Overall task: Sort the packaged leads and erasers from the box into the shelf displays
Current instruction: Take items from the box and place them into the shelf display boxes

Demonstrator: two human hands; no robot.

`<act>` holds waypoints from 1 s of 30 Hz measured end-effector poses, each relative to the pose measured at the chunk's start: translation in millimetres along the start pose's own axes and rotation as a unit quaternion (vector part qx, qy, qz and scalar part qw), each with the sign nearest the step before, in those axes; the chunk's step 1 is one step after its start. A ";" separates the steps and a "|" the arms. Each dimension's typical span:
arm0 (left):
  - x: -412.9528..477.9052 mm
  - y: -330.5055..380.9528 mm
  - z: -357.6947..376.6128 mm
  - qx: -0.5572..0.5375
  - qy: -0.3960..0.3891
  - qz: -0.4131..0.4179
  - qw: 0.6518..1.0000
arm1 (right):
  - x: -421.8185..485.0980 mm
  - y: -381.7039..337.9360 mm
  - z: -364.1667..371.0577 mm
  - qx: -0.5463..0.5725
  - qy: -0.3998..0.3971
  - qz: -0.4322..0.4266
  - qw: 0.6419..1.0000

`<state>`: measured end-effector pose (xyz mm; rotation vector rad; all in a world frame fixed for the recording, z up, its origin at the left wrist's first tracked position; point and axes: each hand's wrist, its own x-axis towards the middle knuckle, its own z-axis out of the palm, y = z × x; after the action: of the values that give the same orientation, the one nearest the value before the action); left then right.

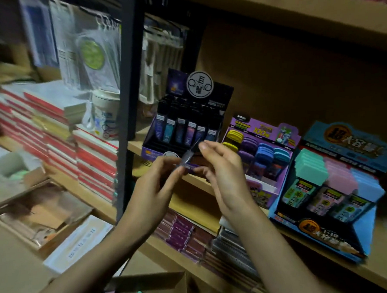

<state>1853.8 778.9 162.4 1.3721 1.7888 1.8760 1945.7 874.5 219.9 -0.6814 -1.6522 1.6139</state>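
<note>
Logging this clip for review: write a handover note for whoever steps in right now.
Left hand and right hand both pinch one slim lead packet in front of the dark purple display. Lilac display and blue display stand to its right on the shelf, stocked. Box sits open below, more items inside. To do: slot this packet, then sort the rest.
</note>
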 end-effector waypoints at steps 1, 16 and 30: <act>3.4 0.3 -2.5 -0.014 -0.001 -0.005 1.000 | 2.6 0.8 1.8 0.009 -0.001 0.012 1.000; 61.3 -67.0 -47.4 0.157 0.005 -0.078 0.985 | 97.8 -28.2 5.3 -0.229 0.098 -0.189 0.950; 71.1 -93.1 -43.6 0.124 0.032 -0.074 0.989 | 122.4 -2.8 20.7 -0.310 0.066 -0.170 0.933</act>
<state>1743.5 821.5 122.1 1.2237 2.1528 1.6849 1855.9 957.9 239.3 -0.7340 -2.0549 0.7760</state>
